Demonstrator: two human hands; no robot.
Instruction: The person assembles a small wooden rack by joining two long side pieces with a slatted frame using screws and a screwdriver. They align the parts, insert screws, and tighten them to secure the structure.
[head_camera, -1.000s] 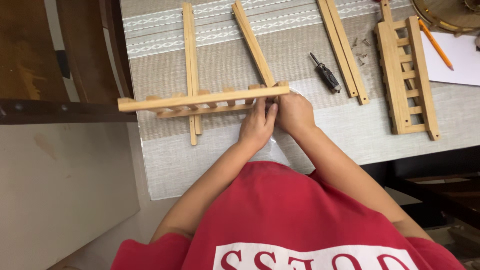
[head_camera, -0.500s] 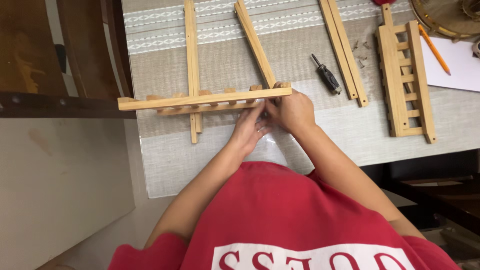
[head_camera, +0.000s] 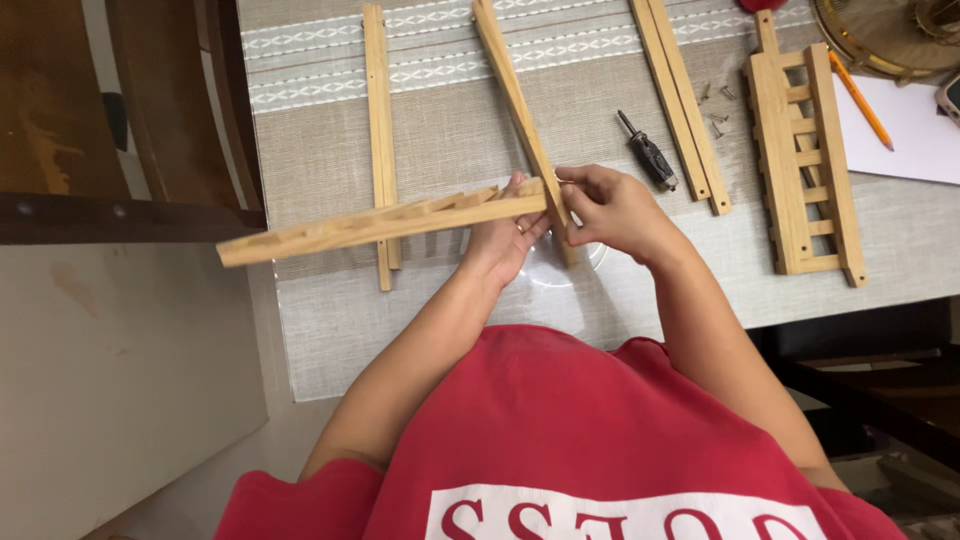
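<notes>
I saw both hands, left (head_camera: 505, 235) and right (head_camera: 610, 208), clamped on the long notched pale wooden rail (head_camera: 380, 225), mid-fitting; aligning its end seemed next.

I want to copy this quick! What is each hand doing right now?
Left hand: closed on the end of the long wooden rack piece.
Right hand: fingertips pinched at that same end; whether they hold anything small cannot be told.
</notes>
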